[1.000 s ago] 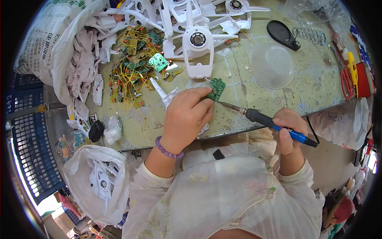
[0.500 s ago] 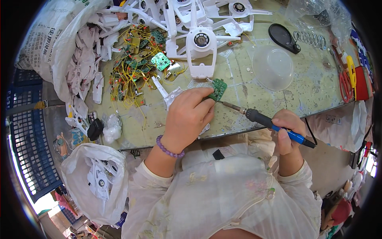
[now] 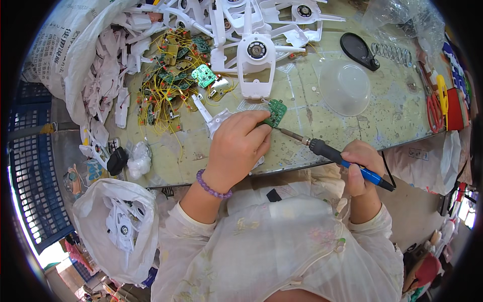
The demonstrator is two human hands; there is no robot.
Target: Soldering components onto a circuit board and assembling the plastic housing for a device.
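My left hand (image 3: 239,141), with a purple bead bracelet on the wrist, pinches the lower left edge of a green circuit board (image 3: 276,111). In my right hand (image 3: 363,166) is a soldering iron (image 3: 327,150) with a blue and black handle. Its tip meets or nearly meets the board's lower edge, close to my left fingertips; exact contact cannot be made out. Just beyond the board lies a white plastic housing (image 3: 256,75) with a round dark motor-like part. Partly behind my left hand is another white plastic piece (image 3: 214,120).
A heap of circuit boards with yellow wires (image 3: 168,75) lies at left. A clear dome (image 3: 345,86), a black oval lid (image 3: 358,50), a spring (image 3: 392,53) and red-handled scissors (image 3: 433,108) are at right. A white bag (image 3: 85,211) stands below the table's left edge.
My right hand and the handle end of the iron have shifted very slightly left. The board and my left hand's grip stay practically the same.
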